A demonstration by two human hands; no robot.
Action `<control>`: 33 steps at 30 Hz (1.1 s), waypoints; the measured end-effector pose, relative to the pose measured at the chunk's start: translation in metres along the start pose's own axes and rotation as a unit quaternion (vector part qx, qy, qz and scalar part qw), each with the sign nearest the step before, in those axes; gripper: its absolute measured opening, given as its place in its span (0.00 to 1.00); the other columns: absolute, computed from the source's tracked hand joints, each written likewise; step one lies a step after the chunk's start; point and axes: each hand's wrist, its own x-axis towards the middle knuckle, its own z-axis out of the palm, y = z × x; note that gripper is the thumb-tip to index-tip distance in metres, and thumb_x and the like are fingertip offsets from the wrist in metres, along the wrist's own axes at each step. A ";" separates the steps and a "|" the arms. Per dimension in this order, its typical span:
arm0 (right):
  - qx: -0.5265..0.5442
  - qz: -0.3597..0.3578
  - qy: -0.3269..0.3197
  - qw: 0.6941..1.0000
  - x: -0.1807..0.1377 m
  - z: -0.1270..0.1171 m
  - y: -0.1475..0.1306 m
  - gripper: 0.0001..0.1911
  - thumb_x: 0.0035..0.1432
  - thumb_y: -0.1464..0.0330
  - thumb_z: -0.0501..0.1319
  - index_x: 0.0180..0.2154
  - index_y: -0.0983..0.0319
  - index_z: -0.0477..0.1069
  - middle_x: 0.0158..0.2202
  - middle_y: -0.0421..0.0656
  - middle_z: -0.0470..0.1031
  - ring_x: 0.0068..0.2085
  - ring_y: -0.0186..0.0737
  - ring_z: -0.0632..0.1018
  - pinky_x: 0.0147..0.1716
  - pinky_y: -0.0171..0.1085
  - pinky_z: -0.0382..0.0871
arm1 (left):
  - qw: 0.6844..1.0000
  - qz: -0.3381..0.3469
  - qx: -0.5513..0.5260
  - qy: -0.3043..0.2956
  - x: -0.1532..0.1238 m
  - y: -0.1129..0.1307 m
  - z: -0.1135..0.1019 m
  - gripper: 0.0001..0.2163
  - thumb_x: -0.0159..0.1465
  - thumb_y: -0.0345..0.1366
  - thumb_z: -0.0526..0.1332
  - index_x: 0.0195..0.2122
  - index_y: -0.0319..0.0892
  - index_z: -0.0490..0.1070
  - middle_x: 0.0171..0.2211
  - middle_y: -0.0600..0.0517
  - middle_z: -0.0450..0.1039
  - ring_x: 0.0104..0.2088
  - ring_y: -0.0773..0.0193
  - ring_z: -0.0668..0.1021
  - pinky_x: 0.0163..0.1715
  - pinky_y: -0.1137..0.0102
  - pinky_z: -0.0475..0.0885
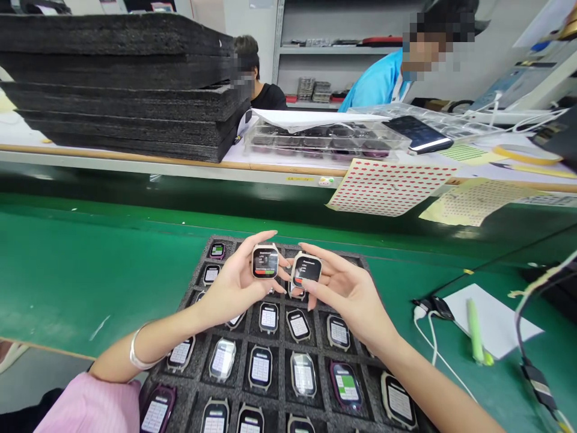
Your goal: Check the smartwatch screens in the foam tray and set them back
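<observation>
My left hand (pixel 238 282) holds a pale square smartwatch body (pixel 265 261) with a dark lit screen, fingers curled round it. My right hand (pixel 345 287) pinches a second pale smartwatch body (pixel 306 269), tilted, right beside the first. Both hands hover palm-up over a black foam tray (pixel 279 346) whose pockets hold several watch bodies with lit screens, resting on a green conveyor belt (pixel 90 270). A silver bracelet (pixel 137 355) is on my left wrist.
A tall stack of black foam trays (pixel 121 84) sits on the far bench beside clear plastic trays (pixel 324 141), a phone (pixel 417 132) and red-dot sticker sheets (pixel 390 186). White paper with a green pen (pixel 475 331) and cables lie at right. Two people sit beyond the bench.
</observation>
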 end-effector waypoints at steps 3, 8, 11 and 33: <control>0.016 -0.002 -0.021 1.000 0.000 -0.002 0.001 0.27 0.56 0.72 0.64 0.57 0.58 0.65 0.44 0.48 0.77 0.35 0.44 0.79 0.24 0.36 0.73 | 1.000 0.000 -0.009 -0.002 -0.001 -0.002 0.001 0.28 0.59 0.28 0.63 0.60 0.44 0.55 0.44 0.47 0.70 0.39 0.61 0.77 0.40 0.66 0.75; 0.024 -0.021 -0.004 0.999 0.002 -0.006 0.002 0.19 0.59 0.71 0.61 0.52 0.59 0.70 0.38 0.46 0.79 0.31 0.42 0.79 0.21 0.35 0.72 | 1.000 0.006 0.007 -0.014 -0.002 -0.005 0.000 0.25 0.62 0.28 0.60 0.59 0.44 0.54 0.41 0.48 0.70 0.38 0.63 0.76 0.37 0.69 0.76; -0.003 -0.030 0.029 0.999 0.002 -0.005 0.003 0.14 0.62 0.69 0.60 0.50 0.59 0.72 0.37 0.46 0.78 0.27 0.40 0.78 0.18 0.33 0.70 | 0.999 0.017 0.027 -0.018 -0.002 -0.005 -0.001 0.23 0.61 0.28 0.61 0.56 0.43 0.58 0.40 0.48 0.70 0.37 0.63 0.76 0.36 0.68 0.76; 0.002 -0.018 -0.057 0.998 -0.002 -0.004 0.003 0.30 0.54 0.73 0.66 0.58 0.55 0.63 0.50 0.49 0.74 0.39 0.46 0.81 0.29 0.37 0.77 | 1.000 0.026 0.009 -0.009 -0.001 -0.007 -0.003 0.27 0.61 0.27 0.62 0.60 0.44 0.54 0.43 0.47 0.69 0.38 0.63 0.76 0.37 0.69 0.76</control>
